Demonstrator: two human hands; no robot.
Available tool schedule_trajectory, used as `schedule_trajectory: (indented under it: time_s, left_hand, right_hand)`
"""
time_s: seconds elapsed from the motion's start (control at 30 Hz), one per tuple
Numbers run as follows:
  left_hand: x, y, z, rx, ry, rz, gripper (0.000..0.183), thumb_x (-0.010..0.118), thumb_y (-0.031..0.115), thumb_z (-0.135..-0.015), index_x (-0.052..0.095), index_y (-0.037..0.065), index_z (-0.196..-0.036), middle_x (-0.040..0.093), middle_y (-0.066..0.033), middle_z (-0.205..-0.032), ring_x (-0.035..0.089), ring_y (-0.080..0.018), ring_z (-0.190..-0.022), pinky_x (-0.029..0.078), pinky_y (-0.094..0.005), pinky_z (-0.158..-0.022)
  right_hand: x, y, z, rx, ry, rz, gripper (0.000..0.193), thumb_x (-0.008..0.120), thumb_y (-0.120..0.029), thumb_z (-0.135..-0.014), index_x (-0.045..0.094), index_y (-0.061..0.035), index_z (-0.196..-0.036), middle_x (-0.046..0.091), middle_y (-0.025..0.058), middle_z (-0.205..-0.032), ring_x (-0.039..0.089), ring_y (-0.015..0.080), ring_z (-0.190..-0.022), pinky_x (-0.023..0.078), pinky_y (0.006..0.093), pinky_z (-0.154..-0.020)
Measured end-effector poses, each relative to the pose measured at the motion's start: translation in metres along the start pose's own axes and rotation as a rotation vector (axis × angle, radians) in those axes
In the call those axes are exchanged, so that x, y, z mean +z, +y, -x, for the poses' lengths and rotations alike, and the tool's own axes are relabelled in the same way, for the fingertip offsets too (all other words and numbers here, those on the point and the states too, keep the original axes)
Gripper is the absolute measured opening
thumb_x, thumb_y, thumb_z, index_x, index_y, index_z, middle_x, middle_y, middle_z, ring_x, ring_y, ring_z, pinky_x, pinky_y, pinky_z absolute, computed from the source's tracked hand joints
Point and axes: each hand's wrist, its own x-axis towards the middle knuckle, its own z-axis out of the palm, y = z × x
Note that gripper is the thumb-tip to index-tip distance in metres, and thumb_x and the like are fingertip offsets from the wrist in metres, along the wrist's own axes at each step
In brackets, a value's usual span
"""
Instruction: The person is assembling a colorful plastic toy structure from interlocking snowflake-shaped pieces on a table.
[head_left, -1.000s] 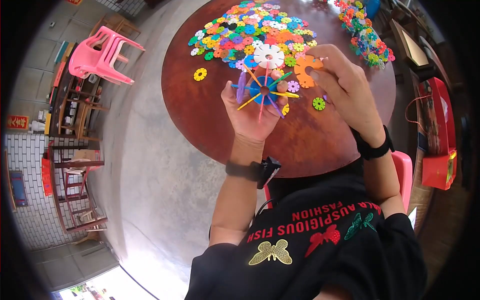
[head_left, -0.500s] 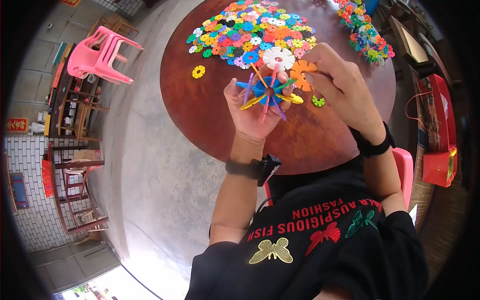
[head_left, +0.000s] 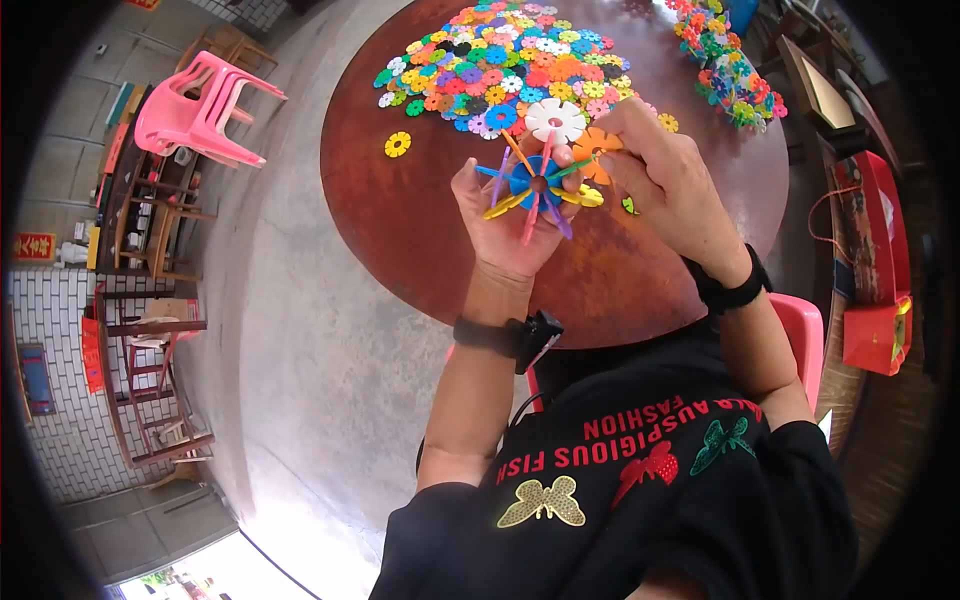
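Observation:
My left hand (head_left: pixel 508 242) is closed around a spiky build of slotted plastic flower discs (head_left: pixel 520 184). Its blue centre has a brown middle, and orange, pink, purple, green, yellow and blue discs stand out edge-on around it. Just beyond it is a large white disc (head_left: pixel 568 124), which looks joined to the build. My right hand (head_left: pixel 680 190) is closed at the right side of the build, thumb and fingers pinching a large orange disc (head_left: pixel 594 142) by its edge. The right hand partly covers a small lime-green disc (head_left: pixel 629 205) on the table.
On the round brown table (head_left: pixel 400 230) a pile of colourful flower discs (head_left: pixel 500 70) lies beyond my hands. A single yellow disc (head_left: pixel 398 144) sits left of it. Finished disc clusters (head_left: pixel 735 85) stand far right. Stacked pink chairs (head_left: pixel 200 105) are on the floor at left.
My right hand has shifted slightly left with the orange disc, nearer the build, and now covers more of the lime-green disc. My left hand has barely moved.

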Motion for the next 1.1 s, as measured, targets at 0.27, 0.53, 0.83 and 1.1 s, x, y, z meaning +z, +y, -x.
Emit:
schedule_trajectory:
  time_s: [0.27, 0.53, 0.83, 1.1]
  left_hand:
    - [0.006, -0.005, -0.003, -0.046, 0.015, -0.026, 0.069, 0.053, 0.045, -0.082, 0.038, 0.003, -0.136, 0.043, -0.0142, -0.138, 0.034, -0.0278, -0.133, 0.041, -0.0501, -0.096]
    - [0.004, -0.010, -0.006, -0.263, -0.020, -0.013, 0.070, 0.038, 0.060, -0.090, 0.034, 0.009, -0.138, 0.037, -0.0295, -0.136, 0.039, -0.0516, -0.122, 0.040, -0.0636, -0.091]
    - [-0.004, -0.012, -0.009, -0.041, 0.108, -0.158, 0.055, 0.043, 0.047, -0.094, 0.038, 0.009, -0.133, 0.046, -0.0231, -0.127, 0.048, -0.0410, -0.118, 0.046, -0.0570, -0.089]
    - [0.011, -0.019, -0.011, 0.188, 0.179, -0.327, 0.036, 0.062, 0.024, -0.089, 0.045, 0.011, -0.118, 0.057, -0.0066, -0.111, 0.060, -0.0211, -0.100, 0.051, -0.0371, -0.086]
  right_hand:
    - [-0.021, 0.033, -0.002, 0.313, 0.023, -0.379, 0.016, 0.053, -0.004, -0.088, 0.059, -0.0038, -0.102, 0.051, 0.0008, -0.065, 0.051, 0.0063, -0.055, 0.044, 0.0226, -0.050]
    - [-0.025, 0.019, -0.007, 0.186, -0.071, -0.098, 0.016, 0.054, -0.006, -0.088, 0.061, -0.0042, -0.103, 0.055, 0.0037, -0.067, 0.055, 0.0072, -0.057, 0.043, 0.0226, -0.050]
    - [-0.023, 0.002, -0.005, 0.173, 0.147, 0.008, 0.015, 0.060, -0.009, -0.085, 0.061, -0.0029, -0.098, 0.056, 0.0068, -0.073, 0.053, 0.0093, -0.060, 0.041, 0.0237, -0.055]
    - [-0.009, -0.009, 0.006, 0.151, -0.039, 0.057, 0.017, 0.067, -0.013, -0.080, 0.055, -0.0009, -0.078, 0.056, 0.0076, -0.066, 0.052, 0.0174, -0.052, 0.041, 0.0298, -0.051]
